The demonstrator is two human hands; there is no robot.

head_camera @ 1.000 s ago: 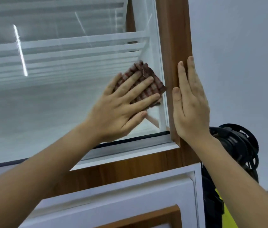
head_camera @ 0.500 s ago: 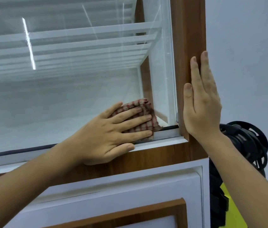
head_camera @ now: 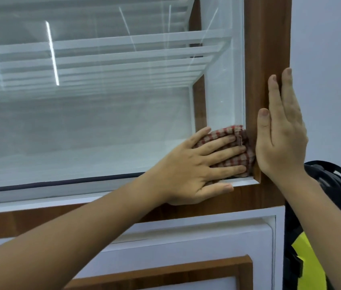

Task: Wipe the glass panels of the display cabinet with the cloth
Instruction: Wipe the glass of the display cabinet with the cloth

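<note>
Left hand (head_camera: 194, 164) lay flat, fingers spread, pressing the cloth (head_camera: 236, 147) against the glass (head_camera: 102, 122) in its bottom-right corner, cloth touching the wood frame (head_camera: 263, 49). Right hand (head_camera: 280, 130) was open, palm flat on the frame's outer edge, holding nothing, just beside the cloth. White shelves (head_camera: 123, 42) showed behind the glass. Black fan (head_camera: 337, 189) sat lower right.

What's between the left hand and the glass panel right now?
Head view: the folded red-checked cloth, pressed flat under the left hand fingers against the glass panel at its lower right corner.
</note>
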